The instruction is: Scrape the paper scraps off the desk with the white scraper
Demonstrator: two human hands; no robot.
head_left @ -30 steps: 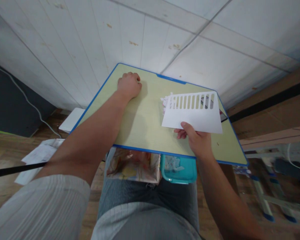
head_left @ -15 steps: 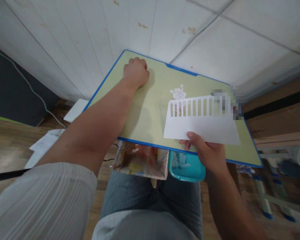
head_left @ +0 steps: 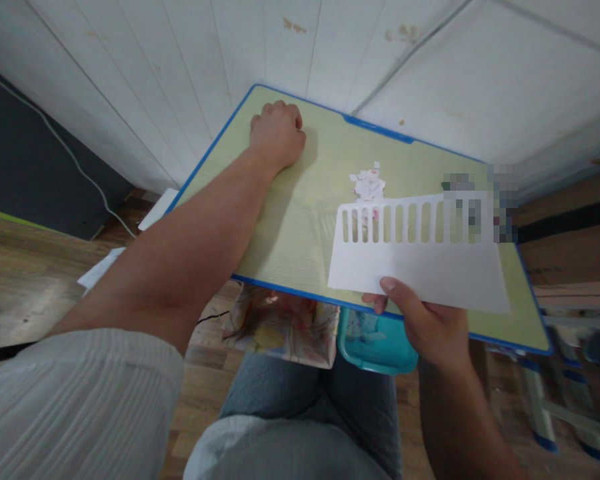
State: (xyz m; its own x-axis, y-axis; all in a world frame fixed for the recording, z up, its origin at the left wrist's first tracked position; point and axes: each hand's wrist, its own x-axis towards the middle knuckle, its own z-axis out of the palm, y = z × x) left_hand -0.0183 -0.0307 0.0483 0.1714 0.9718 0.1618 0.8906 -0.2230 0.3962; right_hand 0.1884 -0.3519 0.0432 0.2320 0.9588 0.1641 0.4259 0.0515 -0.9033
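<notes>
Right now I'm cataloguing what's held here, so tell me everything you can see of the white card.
The card is white and thin, like stiff paper or plastic, with a row of rounded slots along its far edge. The right hand grips its near edge, thumb on top, fingers beneath. It appears raised over the table, casting a shadow to its left. Paper scraps show through its leftmost slots; pixelation blurs its far right corner.

right hand (head_left: 433,327): most fingers concealed behind white slotted sheet (head_left: 405,270). sheet's upper right corner blurred into coarse blocks; dark item (head_left: 474,212) there unidentifiable. left hand (head_left: 279,133): fingertips curled out of sight. paper scraps (head_left: 370,185): partly obscured by sheet, markings too small to read. teal bin (head_left: 380,343): far side hidden beneath tabletop (head_left: 325,147). left sleeve (head_left: 90,407): cut off by picture edge.
</notes>
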